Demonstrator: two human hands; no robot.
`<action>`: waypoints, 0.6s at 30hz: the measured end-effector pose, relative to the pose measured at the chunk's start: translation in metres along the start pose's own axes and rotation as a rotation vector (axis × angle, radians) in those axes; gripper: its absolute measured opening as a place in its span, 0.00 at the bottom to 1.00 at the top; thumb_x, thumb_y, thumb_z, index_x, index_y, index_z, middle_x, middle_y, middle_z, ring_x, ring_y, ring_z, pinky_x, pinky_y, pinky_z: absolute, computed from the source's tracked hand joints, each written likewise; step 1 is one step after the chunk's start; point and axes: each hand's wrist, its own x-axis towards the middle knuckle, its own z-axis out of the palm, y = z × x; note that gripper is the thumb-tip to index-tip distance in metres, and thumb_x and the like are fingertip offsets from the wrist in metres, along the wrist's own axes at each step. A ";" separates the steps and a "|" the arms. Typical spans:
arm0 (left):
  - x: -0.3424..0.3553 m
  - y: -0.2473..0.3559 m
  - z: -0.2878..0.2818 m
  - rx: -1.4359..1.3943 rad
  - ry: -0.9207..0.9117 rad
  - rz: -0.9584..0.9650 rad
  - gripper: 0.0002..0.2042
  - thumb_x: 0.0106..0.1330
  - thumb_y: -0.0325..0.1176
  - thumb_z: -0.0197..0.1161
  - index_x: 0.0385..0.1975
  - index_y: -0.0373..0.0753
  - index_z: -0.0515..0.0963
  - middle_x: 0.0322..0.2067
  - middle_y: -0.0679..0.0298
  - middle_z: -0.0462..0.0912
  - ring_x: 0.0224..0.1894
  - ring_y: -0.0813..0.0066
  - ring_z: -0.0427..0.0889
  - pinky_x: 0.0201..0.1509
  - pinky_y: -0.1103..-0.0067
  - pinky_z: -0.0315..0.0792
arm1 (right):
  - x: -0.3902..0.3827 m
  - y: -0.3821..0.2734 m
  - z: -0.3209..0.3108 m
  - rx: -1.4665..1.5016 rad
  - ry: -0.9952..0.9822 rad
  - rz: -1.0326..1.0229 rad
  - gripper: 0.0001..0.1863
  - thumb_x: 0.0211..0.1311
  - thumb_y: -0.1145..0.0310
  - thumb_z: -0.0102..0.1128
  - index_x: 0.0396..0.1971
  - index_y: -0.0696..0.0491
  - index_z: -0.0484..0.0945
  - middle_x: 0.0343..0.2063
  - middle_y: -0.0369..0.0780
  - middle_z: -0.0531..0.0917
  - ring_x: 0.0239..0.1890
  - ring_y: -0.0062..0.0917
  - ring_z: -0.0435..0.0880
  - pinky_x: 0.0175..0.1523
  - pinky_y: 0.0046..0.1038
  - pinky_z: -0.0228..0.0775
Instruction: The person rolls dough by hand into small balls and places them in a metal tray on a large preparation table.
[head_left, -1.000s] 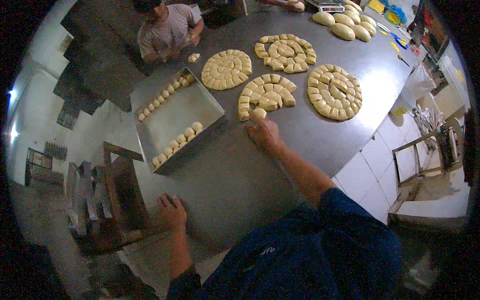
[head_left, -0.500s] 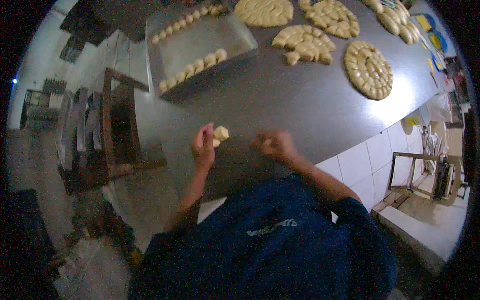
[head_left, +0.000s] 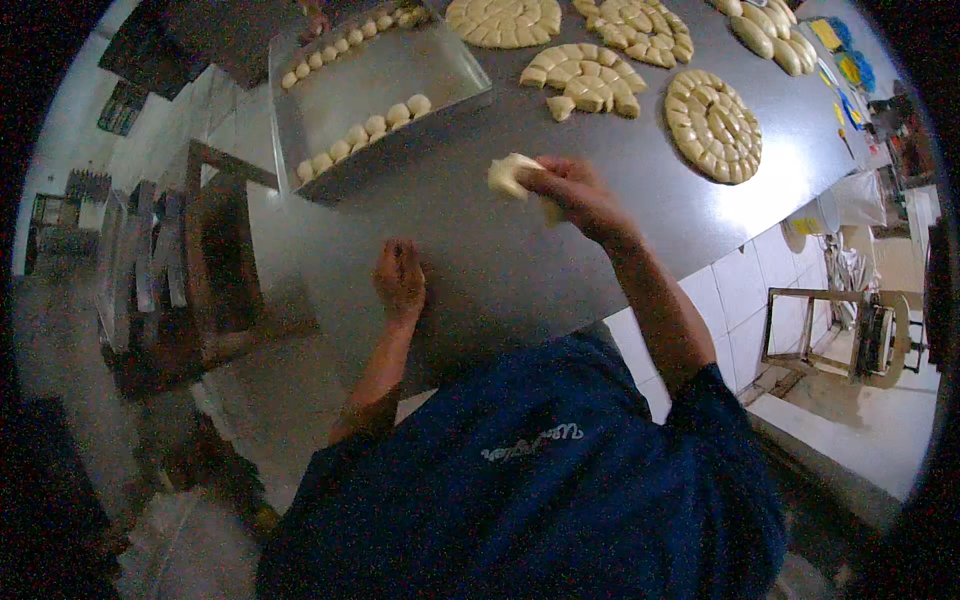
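- While the right hand [head_left: 580,195] pinches a pale dough piece [head_left: 510,175] over the metal table [head_left: 480,270], that piece juts leftward.
- Seemingly curled, the left hand [head_left: 400,283] sits lower left of it; whether anything is inside, I cannot tell.
- Half a second ago, dough showed at the left hand.

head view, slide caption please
Right hand holding a dough piece over a grey table, near a tray with two rows of dough balls.

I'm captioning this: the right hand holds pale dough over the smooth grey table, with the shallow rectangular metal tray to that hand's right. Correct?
No: the head view shows the shallow rectangular metal tray left of the right hand, which holds pale dough over the smooth grey table.
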 end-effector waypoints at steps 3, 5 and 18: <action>-0.052 -0.042 -0.035 0.242 -0.168 0.341 0.16 0.74 0.46 0.59 0.39 0.37 0.78 0.33 0.58 0.80 0.37 0.58 0.76 0.42 0.63 0.71 | -0.039 0.017 0.005 -0.978 0.231 0.449 0.18 0.61 0.51 0.71 0.42 0.47 0.82 0.40 0.46 0.86 0.47 0.47 0.86 0.50 0.45 0.78; -0.089 -0.063 -0.079 0.563 -0.280 0.518 0.14 0.74 0.43 0.57 0.41 0.36 0.78 0.38 0.56 0.80 0.45 0.50 0.74 0.48 0.57 0.68 | -0.118 0.043 -0.027 -1.324 -0.063 0.254 0.30 0.63 0.43 0.63 0.54 0.52 0.79 0.60 0.52 0.77 0.64 0.55 0.72 0.70 0.58 0.60; -0.005 -0.085 -0.084 1.121 -0.091 0.701 0.16 0.73 0.43 0.58 0.46 0.36 0.78 0.49 0.46 0.81 0.57 0.44 0.77 0.60 0.50 0.69 | -0.056 0.069 -0.093 -1.326 0.419 0.220 0.16 0.69 0.55 0.60 0.43 0.53 0.80 0.42 0.50 0.81 0.50 0.49 0.78 0.62 0.49 0.66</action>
